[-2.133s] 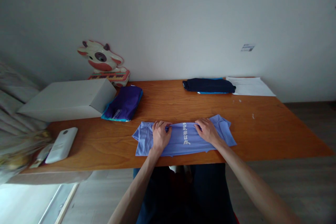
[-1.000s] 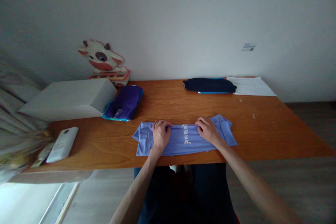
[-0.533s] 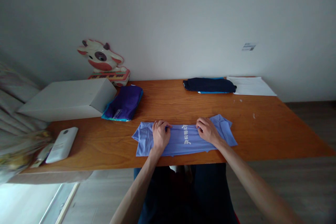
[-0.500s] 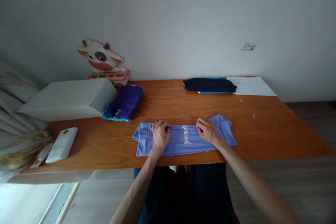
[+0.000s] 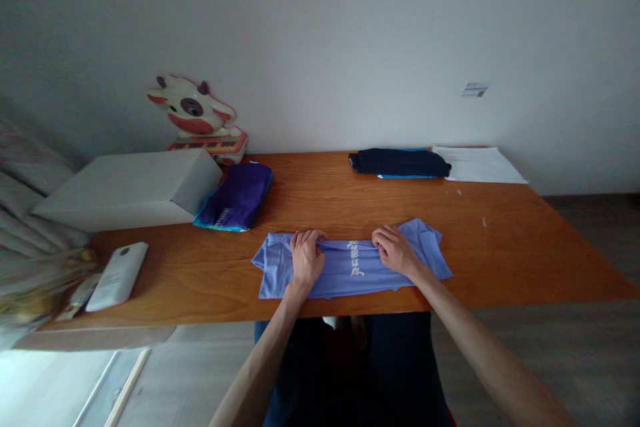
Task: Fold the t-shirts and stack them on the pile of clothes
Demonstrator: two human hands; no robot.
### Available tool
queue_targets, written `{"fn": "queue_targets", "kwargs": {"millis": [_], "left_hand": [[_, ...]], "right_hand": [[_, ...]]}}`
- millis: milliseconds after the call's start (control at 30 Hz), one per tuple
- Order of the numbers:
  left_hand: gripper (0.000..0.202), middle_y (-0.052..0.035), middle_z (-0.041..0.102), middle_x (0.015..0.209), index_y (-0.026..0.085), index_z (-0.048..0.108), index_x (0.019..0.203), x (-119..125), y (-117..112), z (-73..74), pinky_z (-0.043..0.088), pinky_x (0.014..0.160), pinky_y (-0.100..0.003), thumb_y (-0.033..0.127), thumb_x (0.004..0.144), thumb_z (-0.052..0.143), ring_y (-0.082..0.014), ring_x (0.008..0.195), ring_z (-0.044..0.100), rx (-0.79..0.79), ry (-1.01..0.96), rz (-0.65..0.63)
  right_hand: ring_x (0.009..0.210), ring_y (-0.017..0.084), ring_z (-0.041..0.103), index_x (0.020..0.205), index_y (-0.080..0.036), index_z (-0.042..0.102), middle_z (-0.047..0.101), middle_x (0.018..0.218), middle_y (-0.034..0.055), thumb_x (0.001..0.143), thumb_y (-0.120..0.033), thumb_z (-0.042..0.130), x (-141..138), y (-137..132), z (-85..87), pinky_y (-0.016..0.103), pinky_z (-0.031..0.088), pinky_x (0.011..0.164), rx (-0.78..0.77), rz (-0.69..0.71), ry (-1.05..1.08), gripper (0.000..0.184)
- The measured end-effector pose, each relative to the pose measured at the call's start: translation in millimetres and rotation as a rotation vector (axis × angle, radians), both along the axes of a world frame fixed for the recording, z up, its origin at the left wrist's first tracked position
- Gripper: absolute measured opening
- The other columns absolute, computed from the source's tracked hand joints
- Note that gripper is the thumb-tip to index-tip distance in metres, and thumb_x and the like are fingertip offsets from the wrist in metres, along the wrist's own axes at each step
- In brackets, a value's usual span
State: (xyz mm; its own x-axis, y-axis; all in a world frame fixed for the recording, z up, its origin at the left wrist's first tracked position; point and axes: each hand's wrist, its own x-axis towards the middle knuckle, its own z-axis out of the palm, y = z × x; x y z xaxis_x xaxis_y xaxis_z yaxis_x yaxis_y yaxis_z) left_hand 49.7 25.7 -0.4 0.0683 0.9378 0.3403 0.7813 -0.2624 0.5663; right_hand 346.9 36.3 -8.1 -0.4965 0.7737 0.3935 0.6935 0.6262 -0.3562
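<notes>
The light blue T-shirt (image 5: 350, 265), soft cloth folded into a long band on the wooden table (image 5: 500, 247), is pinched along its far edge by the left hand (image 5: 306, 259) and the right hand (image 5: 395, 250).

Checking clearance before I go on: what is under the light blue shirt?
The light blue shirt lies flat on the wooden table; both hands press its far edge. Anything beneath the cloth is covered.

Centre: bare desk (image 5: 320, 203) is lying open beyond the light blue shirt (image 5: 350, 267).
Right: wide wood is running clear to the edge.
Left: white box (image 5: 130, 188), purple pouch (image 5: 235, 199) and white device (image 5: 117, 275) are crowding the way.
Back: dark folded garment (image 5: 399, 163) and paper (image 5: 477, 165) are lining the wall.
</notes>
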Motion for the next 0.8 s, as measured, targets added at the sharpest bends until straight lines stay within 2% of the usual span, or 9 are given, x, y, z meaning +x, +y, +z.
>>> {"fn": "queue_targets", "kwargs": {"millis": [133, 333, 533, 800], "left_hand": [[0.049, -0.0027, 0.073, 0.101, 0.035, 0.081, 0.093, -0.6, -0.8, 1.6, 0.033, 0.12, -0.052, 0.0, 0.078, 0.05, -0.0262, 0.108, 0.064, -0.022, 0.028, -0.052], [0.039, -0.0027, 0.073, 0.101, 0.034, 0.082, 0.088, 1.1, -0.6, 2.0, 0.032, 0.122, -0.05, 0.006, 0.083, 0.055, -0.0259, 0.109, 0.064, -0.033, 0.026, -0.015], [0.022, -0.0018, 0.076, 0.109, 0.033, 0.078, 0.101, 4.7, -0.4, 2.8, 0.028, 0.126, -0.051, 0.021, 0.092, 0.062, -0.0266, 0.114, 0.065, -0.004, 0.02, 0.028], [0.017, -0.0043, 0.077, 0.109, 0.029, 0.072, 0.106, 3.9, 0.3, 2.9, 0.03, 0.125, -0.052, 0.024, 0.098, 0.058, -0.0281, 0.114, 0.066, 0.015, 0.023, 0.057]], "right_hand": [[0.093, 0.024, 0.056, 0.084, -0.024, 0.055, 0.064, 0.09, 0.0046, 0.075, 0.004, 0.053, 0.3, -0.5, 0.7, 0.04, 0.043, 0.086, 0.016, 0.029, -0.03, 0.03], [0.089, 0.023, 0.057, 0.085, -0.024, 0.056, 0.065, 0.089, 0.0035, 0.075, 0.003, 0.055, 0.3, -1.7, 0.3, 0.039, 0.043, 0.087, 0.01, 0.018, 0.002, 0.029], [0.098, 0.025, 0.063, 0.099, -0.025, 0.059, 0.07, 0.098, 0.0045, 0.087, -0.005, 0.059, -2.2, -0.2, -0.4, 0.041, 0.045, 0.094, -0.011, -0.1, 0.04, 0.023], [0.101, 0.027, 0.068, 0.108, -0.026, 0.061, 0.074, 0.104, 0.0065, 0.096, -0.012, 0.056, -3.4, 2.6, -4.2, 0.045, 0.05, 0.095, 0.007, -0.191, 0.044, 0.019]]}}
